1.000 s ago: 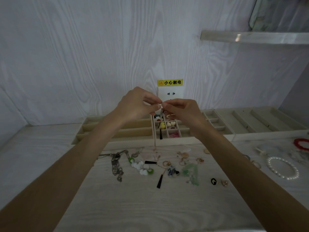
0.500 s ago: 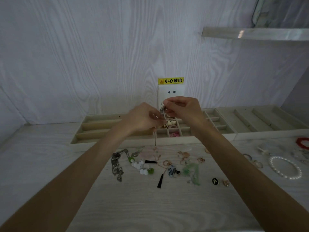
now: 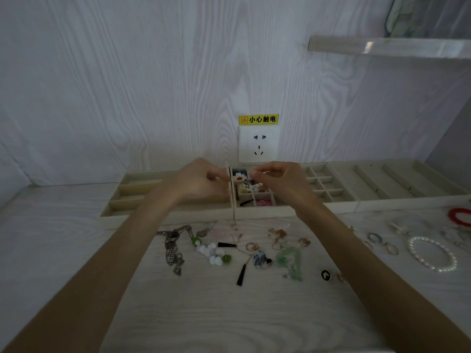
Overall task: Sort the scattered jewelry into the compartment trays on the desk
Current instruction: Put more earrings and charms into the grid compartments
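While both forearms reach in from the near edge, the pale wood-grain desk (image 3: 76, 250) spreads below them and carries everything. Along its far side, against the wall, stands a row of beige trays: a left tray (image 3: 132, 197) with long slots, a middle grid tray (image 3: 257, 212) of small compartments, and a right tray (image 3: 397, 182) with long slots. On the wall behind the middle grid tray sits a white socket (image 3: 258, 143) under a yellow warning label (image 3: 258, 119). The left hand (image 3: 198, 180) hovers over the meeting edge of the left tray and the middle grid tray, fingers curled with thumb and forefinger pressed together toward the right; whether anything is pinched there cannot be told. The right hand (image 3: 277, 182) hangs over the middle grid tray, its fingertips curled and pinched on a small blurred piece, too small to identify. Several left compartments of that tray hold small items, among them a pink piece (image 3: 263, 202) and a black tassel piece (image 3: 246, 203). Scattered jewelry lies on the desk nearer the person: a pearl bracelet (image 3: 433, 253) well to the right, a red bracelet (image 3: 458, 216) at the right edge, a silver chain bracelet (image 3: 173, 253) on the left, a white and green bead strand (image 3: 211, 253) beside it, a green translucent piece (image 3: 290, 261) in the middle, a black tassel earring (image 3: 240, 275), and a black round stud (image 3: 325, 275).
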`<state>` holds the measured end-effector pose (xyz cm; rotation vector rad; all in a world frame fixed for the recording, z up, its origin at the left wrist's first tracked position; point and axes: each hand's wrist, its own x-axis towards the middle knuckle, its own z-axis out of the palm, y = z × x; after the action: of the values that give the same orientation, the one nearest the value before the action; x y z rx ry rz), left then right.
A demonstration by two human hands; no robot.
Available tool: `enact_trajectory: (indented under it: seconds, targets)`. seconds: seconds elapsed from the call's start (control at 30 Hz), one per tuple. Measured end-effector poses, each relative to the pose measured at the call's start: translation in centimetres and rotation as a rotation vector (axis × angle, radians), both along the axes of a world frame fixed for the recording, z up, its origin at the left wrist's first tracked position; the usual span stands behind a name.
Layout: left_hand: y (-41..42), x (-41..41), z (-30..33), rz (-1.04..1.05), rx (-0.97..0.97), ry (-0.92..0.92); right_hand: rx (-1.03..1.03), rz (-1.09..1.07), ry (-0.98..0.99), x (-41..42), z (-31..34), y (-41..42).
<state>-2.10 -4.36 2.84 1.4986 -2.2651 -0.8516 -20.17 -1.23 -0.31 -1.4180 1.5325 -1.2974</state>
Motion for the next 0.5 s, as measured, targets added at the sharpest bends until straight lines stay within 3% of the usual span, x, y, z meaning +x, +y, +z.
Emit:
enact_trajectory:
  seconds: [0.17, 0.37, 0.5]
  targets:
    - [0.4, 1.0, -1.3, 0.031, -0.007, 0.127, 0.016, 0.048, 0.155, -0.5, 0.0, -0.1]
    - [0.4, 0.6, -4.2, 0.175, -0.376, 0.263, 0.051, 0.151, 0.317, -0.3, -0.4, -0.4]
    - [1.1, 0.7, -4.6, 0.199, -0.422, 0.329, -0.01, 0.115, 0.454, 0.4, -1.2, -0.7]
